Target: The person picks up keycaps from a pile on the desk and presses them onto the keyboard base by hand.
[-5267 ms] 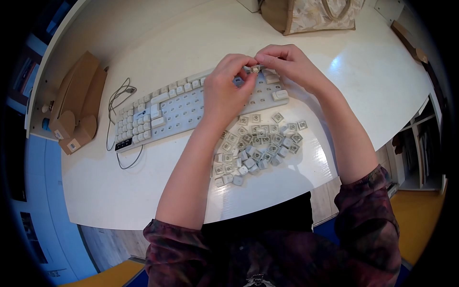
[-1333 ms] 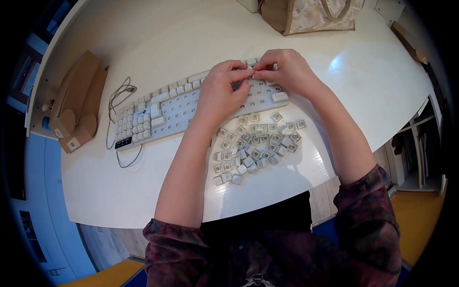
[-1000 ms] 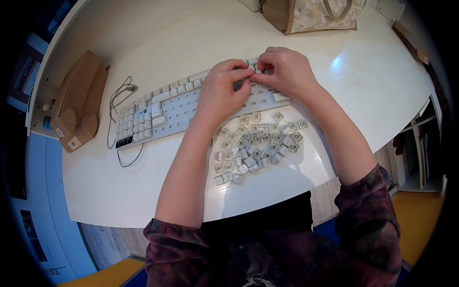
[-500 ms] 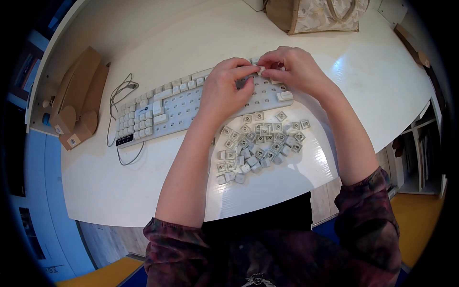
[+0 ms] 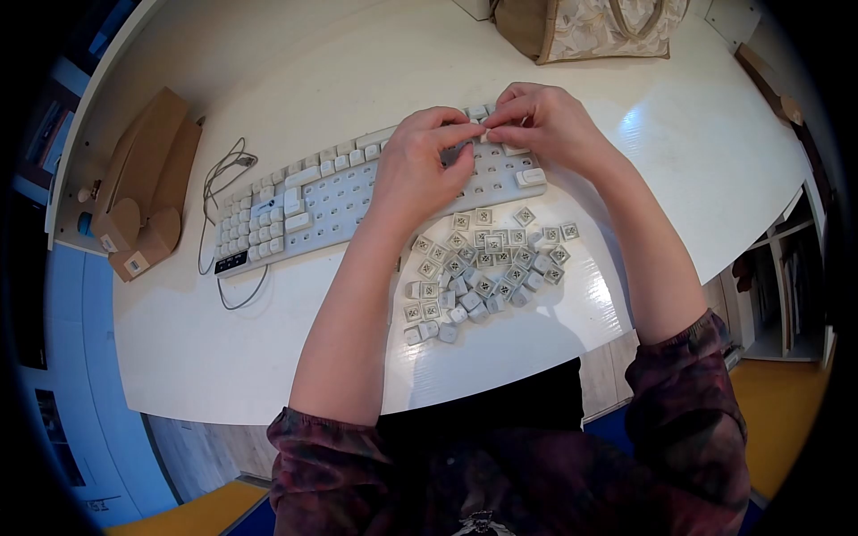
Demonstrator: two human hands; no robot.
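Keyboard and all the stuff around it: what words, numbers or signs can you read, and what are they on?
Nothing is clear enough to quote.
Keyboard: any key marks are too small.
Loose keycaps: no readable letters.
Cardboard box: its pale labels are too small.
Blue panel: dark marks at its bottom, unreadable.
Shirt: pale print, too blurred.

Brown cardboard [image 5: 143, 183] on the white desk [image 5: 214, 357], well left of a patterned bag [image 5: 603, 31]

Wht desk [image 5: 706, 170] (w/ glare [image 5: 631, 121]), open shelf unit [image 5: 776, 352], wood-look flr [image 5: 207, 456].
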